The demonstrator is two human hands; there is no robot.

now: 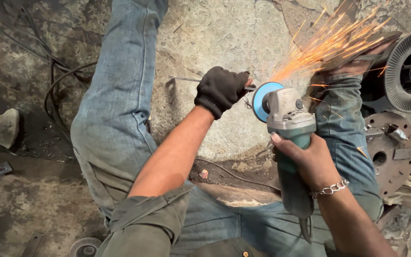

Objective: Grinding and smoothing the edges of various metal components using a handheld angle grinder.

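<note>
Two hands work over rough stone floor (224, 33) at frame centre: gloved left hand (220, 89) pinches a thin metal rod (186, 79); right hand (310, 159) grips the sparking angle grinder (288, 126). Cables (53, 81) crowd upper left.

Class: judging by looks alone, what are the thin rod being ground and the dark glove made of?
Thin grey rod: probably steel, dull bare finish; orange sparks fly where the blue disc meets it. Dark glove on the left hand: knitted fabric, matte and fuzzy, ribbed cuff.
</note>
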